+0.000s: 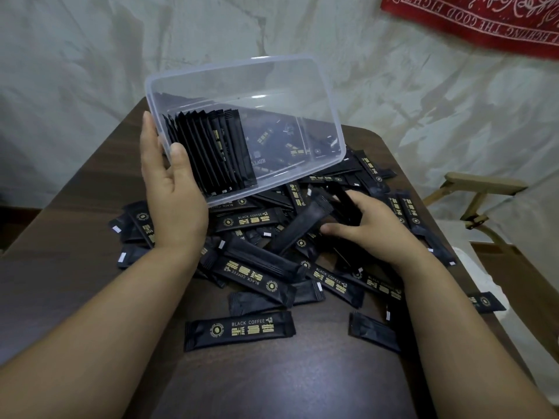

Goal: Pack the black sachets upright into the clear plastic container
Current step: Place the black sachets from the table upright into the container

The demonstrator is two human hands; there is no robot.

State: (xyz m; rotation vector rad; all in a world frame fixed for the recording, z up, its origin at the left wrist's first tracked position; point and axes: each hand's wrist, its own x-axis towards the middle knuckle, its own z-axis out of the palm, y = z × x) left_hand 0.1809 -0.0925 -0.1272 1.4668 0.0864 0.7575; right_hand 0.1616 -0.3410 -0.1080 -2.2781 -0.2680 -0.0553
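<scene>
Item: clear plastic container (302,86), one, held tilted over the table (75,267); the left hand (172,201) gripped its left end. Packed sachets (211,152): roughly a dozen, upright inside that end; the remaining space was unfilled. Loose sachets (257,276): several dozen, heaped below the container. The right hand (372,228) lay curled on them; whether it had hold of any could not be told. Packing looked barely begun.

Dark wood-grain desk (75,237) seen in centre, far corners rounded. Creased white sheet (90,40) spread behind. Red printed cloth (484,19) draped top right. Tan wooden chair arm (484,186) set beside desk, at right.
</scene>
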